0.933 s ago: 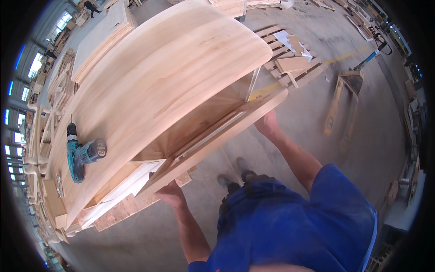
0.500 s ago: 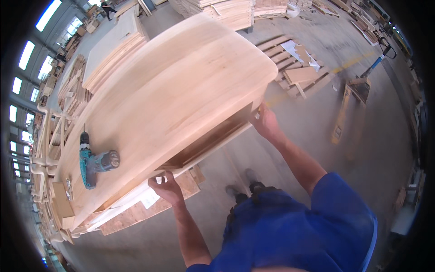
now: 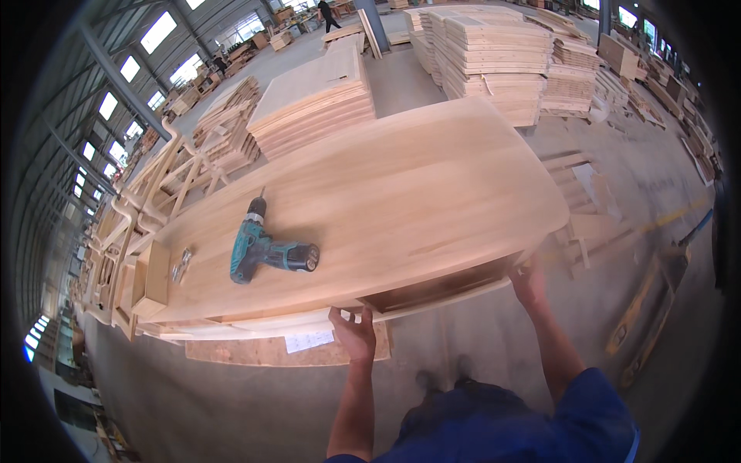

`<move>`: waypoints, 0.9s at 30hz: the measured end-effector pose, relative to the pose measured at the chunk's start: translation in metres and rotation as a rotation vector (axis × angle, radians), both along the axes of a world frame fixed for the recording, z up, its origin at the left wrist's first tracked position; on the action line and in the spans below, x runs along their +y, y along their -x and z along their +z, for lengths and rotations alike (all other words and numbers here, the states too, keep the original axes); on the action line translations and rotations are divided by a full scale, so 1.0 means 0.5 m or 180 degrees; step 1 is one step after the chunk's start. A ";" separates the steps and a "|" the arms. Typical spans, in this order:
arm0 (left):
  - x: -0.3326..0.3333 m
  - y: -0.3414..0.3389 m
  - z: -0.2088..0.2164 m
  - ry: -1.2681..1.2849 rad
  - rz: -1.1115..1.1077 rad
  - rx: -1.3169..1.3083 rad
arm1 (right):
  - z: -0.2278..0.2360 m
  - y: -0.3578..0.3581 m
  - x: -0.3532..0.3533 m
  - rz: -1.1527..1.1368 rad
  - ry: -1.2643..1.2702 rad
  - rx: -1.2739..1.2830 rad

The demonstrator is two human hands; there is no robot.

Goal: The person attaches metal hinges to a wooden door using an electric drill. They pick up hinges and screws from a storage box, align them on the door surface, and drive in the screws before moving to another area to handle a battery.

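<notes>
While a bare left hand [image 3: 355,336] and right hand [image 3: 529,284] are at its ends, a long, pale wooden drawer [image 3: 448,303] stands partly open below the frame's centre.
At lower centre, the left hand's thumb and fingers are parted; right of centre, the right hand is blurred (whether it grips, I cannot tell). Left of centre, a teal-and-black cordless drill [image 3: 245,251] lies on the broad, round-cornered, pale wooden desk [image 3: 417,197].

Smooth-looking matt wood makes the front panel [image 3: 440,302] at the grip and the broad top [image 3: 409,204] beyond it, with a plastic drill [image 3: 246,247] and white paper sheet [image 3: 309,341] left of the grip and rough-looking speckled board [image 3: 239,353] lower down
</notes>
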State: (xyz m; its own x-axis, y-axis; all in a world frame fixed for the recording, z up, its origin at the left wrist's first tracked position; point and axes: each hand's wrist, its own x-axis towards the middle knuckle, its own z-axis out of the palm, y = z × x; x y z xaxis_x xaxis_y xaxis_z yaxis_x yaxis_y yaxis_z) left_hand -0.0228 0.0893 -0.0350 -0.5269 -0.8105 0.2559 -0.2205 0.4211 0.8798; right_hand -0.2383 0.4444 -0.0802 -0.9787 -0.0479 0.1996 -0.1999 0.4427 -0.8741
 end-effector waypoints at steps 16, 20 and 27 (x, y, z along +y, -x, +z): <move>-0.014 -0.036 -0.004 0.0443 0.0028 0.0055 | -0.009 -0.037 0.059 -0.0038 -0.0940 -0.0195; -0.007 -0.042 0.001 0.0478 0.0035 0.0016 | 0.030 -0.061 0.059 0.0028 -0.1008 -0.0257; -0.002 -0.052 -0.007 0.0312 -0.0050 0.0002 | 0.028 -0.071 0.068 0.0167 -0.0974 -0.0044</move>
